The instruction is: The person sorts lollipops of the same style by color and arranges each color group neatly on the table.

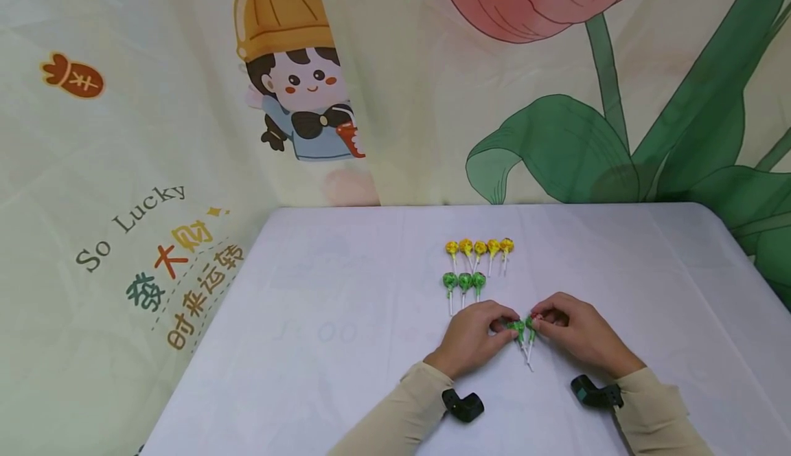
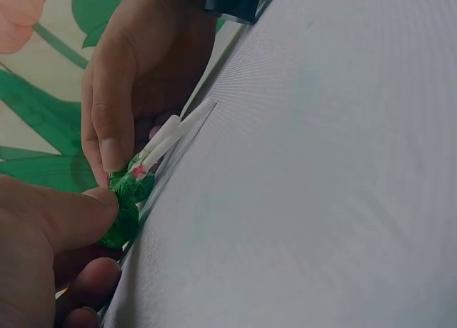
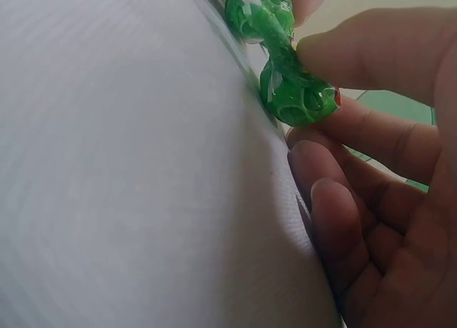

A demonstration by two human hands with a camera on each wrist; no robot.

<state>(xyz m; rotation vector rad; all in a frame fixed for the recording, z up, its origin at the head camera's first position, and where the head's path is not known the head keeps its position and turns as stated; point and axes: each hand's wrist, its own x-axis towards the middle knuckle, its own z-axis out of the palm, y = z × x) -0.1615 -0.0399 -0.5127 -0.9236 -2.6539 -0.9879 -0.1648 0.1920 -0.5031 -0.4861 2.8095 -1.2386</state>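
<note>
Two lollipops in shiny green wrappers stand close together between the hands, white sticks pointing toward the person and crossing near the ends. My left hand point(image 1: 471, 338) pinches the left green lollipop point(image 1: 518, 327) by its wrapped head. The right green lollipop point(image 3: 300, 96) is gripped at its head between thumb and fingers of my right hand point(image 1: 583, 332). Wrapped heads and white sticks point(image 2: 175, 135) show close up in the left wrist view; fingertips partly hide the heads.
Beyond the hands lies a short row of green lollipops point(image 1: 465, 281). Farther back, a row of yellow lollipops point(image 1: 480, 247) lies side by side. All rest on a white-covered table point(image 1: 309, 291), with a printed cloth point(image 1: 408, 85) behind it.
</note>
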